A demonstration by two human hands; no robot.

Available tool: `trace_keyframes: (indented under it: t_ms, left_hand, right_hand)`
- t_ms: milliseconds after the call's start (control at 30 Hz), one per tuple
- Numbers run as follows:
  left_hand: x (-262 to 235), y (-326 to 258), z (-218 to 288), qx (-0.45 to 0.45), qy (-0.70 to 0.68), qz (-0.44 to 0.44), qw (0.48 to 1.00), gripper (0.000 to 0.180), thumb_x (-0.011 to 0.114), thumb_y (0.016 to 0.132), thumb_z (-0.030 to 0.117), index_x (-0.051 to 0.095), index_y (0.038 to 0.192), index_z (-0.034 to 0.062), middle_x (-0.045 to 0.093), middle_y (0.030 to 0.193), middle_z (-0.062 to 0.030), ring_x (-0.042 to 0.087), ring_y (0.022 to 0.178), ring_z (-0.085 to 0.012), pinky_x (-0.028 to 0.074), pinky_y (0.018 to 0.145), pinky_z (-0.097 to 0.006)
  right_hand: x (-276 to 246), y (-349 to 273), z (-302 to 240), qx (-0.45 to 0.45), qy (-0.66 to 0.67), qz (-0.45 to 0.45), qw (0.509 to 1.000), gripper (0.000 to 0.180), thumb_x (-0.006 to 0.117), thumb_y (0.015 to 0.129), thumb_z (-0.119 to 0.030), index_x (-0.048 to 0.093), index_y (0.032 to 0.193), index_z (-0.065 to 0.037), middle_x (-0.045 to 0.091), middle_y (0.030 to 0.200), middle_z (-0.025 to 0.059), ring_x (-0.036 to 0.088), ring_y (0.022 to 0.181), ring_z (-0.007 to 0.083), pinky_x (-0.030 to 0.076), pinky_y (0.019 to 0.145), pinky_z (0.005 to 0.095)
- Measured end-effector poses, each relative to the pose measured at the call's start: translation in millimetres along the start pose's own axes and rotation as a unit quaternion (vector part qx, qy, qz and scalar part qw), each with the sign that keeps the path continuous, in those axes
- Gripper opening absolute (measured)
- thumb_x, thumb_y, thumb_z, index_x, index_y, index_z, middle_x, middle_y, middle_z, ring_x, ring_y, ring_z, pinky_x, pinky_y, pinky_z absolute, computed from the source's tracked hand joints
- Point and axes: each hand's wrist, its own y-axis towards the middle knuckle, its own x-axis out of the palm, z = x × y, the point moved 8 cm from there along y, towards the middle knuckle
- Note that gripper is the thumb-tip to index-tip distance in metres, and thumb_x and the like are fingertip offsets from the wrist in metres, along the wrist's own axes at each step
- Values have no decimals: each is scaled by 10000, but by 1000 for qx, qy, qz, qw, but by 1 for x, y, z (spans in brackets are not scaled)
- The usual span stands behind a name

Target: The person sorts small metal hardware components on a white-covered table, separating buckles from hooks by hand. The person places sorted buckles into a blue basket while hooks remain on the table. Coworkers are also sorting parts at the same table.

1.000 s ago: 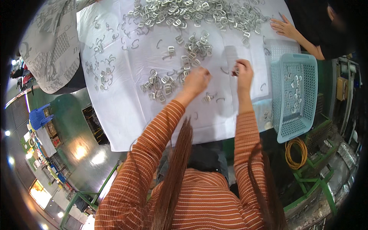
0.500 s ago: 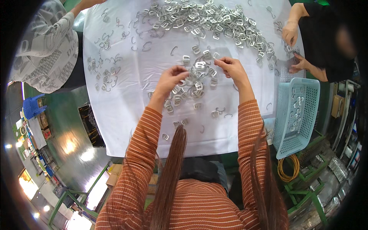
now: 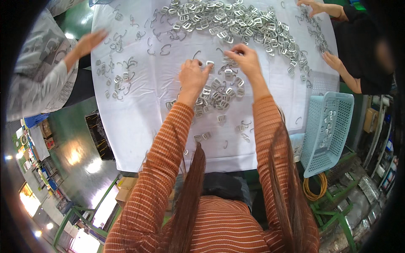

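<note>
Your left hand (image 3: 192, 78) half-curled, thumb at a metal buckle (image 3: 210, 63), far half of the surface (image 3: 137, 143); right hand (image 3: 246, 60) nearly pinched (can't tell if either grips). Buckle heap (image 3: 240, 22) toward far edge.

Near twelve o'clock, the left hand (image 3: 193, 78) is touching a metal buckle (image 3: 210, 63); at one, the right hand (image 3: 246, 61) is curling beside loose buckles (image 3: 228, 74). A blue basket (image 3: 311, 135) is standing at three; a co-worker's hand (image 3: 90, 42) is showing at ten.
</note>
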Motion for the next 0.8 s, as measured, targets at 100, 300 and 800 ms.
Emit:
trace_keyframes:
  t_ms: [100, 300, 800]
  left_hand:
    - [16, 2, 4, 30, 34, -25, 999, 296, 668, 759, 286, 600, 886, 27, 585, 888, -111, 555, 894, -285, 454, 738, -385]
    - [26, -3, 0, -92, -549, -264, 788, 259, 634, 821, 213, 551, 976, 23, 589, 879, -35, 590, 911, -176, 485, 699, -284]
    - [44, -17, 25, -2, -175, -189, 966, 225, 721, 729, 219, 606, 791, 36, 574, 685, -45, 514, 570, -105, 412, 511, -264]
  right_hand:
    - [-35, -29, 16, 78, 136, 4, 988, 189, 716, 727, -171, 634, 761, -4, 611, 747, 25, 531, 646, 119, 423, 584, 246]
    - [-72, -60, 49, 167, 426, 2, 889, 199, 668, 775, -157, 603, 891, -9, 577, 728, 5, 522, 632, 96, 393, 508, 192]
    - [-69, -65, 55, 148, 351, -32, 924, 259, 725, 726, -206, 627, 884, -25, 596, 723, 6, 542, 619, 89, 361, 470, 211]
